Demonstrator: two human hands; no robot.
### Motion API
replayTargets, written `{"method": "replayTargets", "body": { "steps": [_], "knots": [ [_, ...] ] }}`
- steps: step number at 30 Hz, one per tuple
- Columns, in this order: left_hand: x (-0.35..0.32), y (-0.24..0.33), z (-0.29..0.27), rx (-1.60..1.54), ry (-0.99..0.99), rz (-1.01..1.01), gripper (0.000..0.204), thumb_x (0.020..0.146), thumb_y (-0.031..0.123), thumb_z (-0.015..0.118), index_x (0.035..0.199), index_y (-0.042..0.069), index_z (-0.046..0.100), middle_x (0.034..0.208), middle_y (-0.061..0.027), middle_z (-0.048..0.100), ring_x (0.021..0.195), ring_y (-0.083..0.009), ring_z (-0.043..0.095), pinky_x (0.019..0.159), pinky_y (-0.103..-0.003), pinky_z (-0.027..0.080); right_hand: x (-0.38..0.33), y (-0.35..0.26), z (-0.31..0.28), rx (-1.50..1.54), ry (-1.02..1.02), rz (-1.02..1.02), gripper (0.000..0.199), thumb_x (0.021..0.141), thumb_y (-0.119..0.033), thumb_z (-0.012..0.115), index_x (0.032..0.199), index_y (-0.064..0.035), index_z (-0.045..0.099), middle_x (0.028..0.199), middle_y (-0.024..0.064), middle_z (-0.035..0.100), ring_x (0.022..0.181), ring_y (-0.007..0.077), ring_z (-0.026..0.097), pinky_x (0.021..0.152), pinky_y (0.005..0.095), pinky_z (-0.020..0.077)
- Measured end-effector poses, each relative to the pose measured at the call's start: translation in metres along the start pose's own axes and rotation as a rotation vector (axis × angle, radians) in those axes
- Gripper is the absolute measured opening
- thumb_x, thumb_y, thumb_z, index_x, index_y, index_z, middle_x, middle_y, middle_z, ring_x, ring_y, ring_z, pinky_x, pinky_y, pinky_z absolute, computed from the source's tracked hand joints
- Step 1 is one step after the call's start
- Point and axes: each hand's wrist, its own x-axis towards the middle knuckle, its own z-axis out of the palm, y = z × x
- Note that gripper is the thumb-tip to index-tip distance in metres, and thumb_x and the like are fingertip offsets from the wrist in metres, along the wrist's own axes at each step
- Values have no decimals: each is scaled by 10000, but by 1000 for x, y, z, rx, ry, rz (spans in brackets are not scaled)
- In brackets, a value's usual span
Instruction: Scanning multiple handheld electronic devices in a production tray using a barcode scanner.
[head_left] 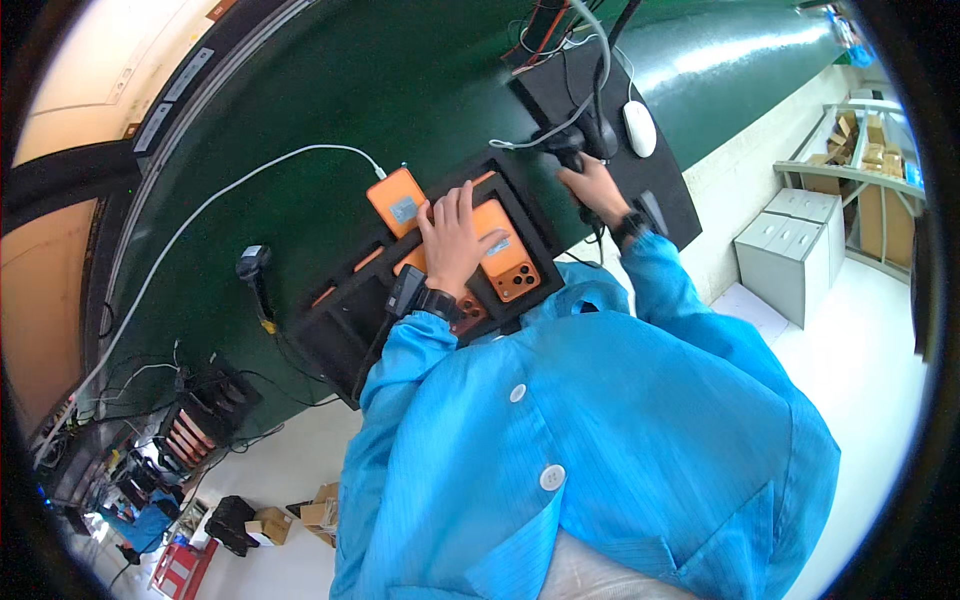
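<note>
A black foam tray (pixel 350 320) holds several orange phones in slots on the green bench. My left hand (pixel 452 245) lies over it, fingers stretched out and thumb apart, touching the phones there. To the right of that hand, an orange phone (pixel 508 255) lies with its camera side up and a pale label on its back. Another orange phone (pixel 392 192), joined to a white cable, rests at the tray's far edge, by my left fingertips. My right hand (pixel 595 188) is closed around the handle of a black barcode scanner (pixel 567 150); its grip is partly hidden.
A white mouse (pixel 640 130) sits on a black mat (pixel 675 190) at the right. The white cable (pixel 200 220) crosses the green bench (pixel 330 105). A second handheld scanner (pixel 256 275) lies left of the tray. White cabinets (pixel 785 250) stand beyond the bench at the right.
</note>
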Motion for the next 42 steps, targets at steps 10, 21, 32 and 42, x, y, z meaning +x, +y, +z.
{"method": "replayTargets", "body": {
  "steps": [10, 21, 32, 42],
  "knots": [
    [-2, -1, 4, 22, -33, 2, 967, 786, 652, 703, 1469, 25, 427, 1300, -104, 534, 1188, -267, 496, 1035, -487, 326, -141, -55, -1, -51, -460, 179, 317, 890, -184, 664, 1103, 43, 606, 685, 31, 591, 549, 127, 600, 496, 290, 501],
    [-3, 0, 3, 63, -48, 13, 939, 816, 597, 703, 1490, 15, 404, 1349, -122, 492, 1226, -283, 467, 1021, -481, 346, -139, -53, 23, 4, -433, 201, 285, 887, -234, 663, 956, 40, 627, 690, 37, 600, 547, 117, 593, 476, 281, 477],
    [-18, 18, -5, -79, 3, 134, 629, 881, 366, 710, 1333, -21, 508, 1267, -171, 525, 1200, -378, 486, 1072, -509, 365, -33, -1, 28, -231, 33, -133, 512, 839, -252, 677, 1228, 55, 546, 975, 318, 679, 954, 442, 680, 829, 472, 521],
    [-15, 38, -15, -91, -47, -47, 598, 909, 307, 656, 1361, -48, 493, 1313, -206, 531, 1233, -380, 488, 1120, -516, 330, 28, 1, 52, -398, 359, -386, 638, 854, -67, 603, 1421, 122, 380, 1383, 339, 484, 1301, 454, 475, 1109, 465, 396]
  ]
}}
